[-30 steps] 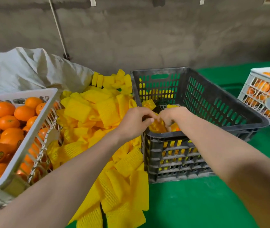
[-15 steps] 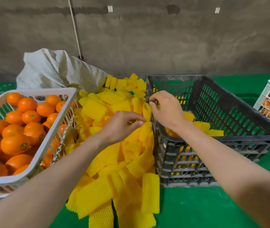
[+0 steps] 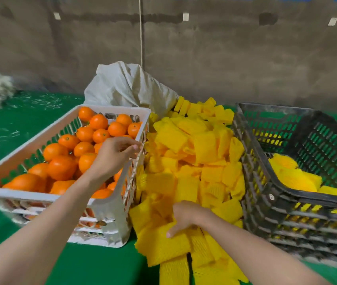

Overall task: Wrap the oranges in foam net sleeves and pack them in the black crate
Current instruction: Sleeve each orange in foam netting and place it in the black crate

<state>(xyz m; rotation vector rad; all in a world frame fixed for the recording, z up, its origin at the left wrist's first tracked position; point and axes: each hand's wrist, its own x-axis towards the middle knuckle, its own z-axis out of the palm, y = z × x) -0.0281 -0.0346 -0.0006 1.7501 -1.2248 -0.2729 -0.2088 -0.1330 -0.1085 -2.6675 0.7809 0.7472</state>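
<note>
Loose oranges [image 3: 85, 145], unwrapped, fill the white crate [image 3: 40, 197] at the left of the green surface [image 3: 93, 264]; the fruit is heaped close to the rim. Two or so wrapped oranges [image 3: 293, 175], each in a yellow net, lie in the black crate [image 3: 266, 182] at the right, against its near wall, with much of the crate floor hidden from this angle. Between the two crates a large pile of flat yellow foam net sleeves [image 3: 194, 161] touches both crate walls and spills toward the near edge of the frame. The right hand [image 3: 186, 217] is down on the near part of that pile: its fingers are curled and buried among the sleeves, and the thumb lies on top of a flat one, so it pinches sleeve material; how many pieces it holds cannot be told. The left hand [image 3: 114, 155] is over the right portion of the white crate, above the oranges, just inside the right rim. Its fingers are loosely curled with the thumb close to the fingertips, and nothing shows between them; whether the palm touches the fruit beneath cannot be told. Behind the pile and the white crate stands a crumpled white sack [image 3: 130, 87] against a grey concrete wall [image 3: 225, 58]. The frame edges are blurred.
</note>
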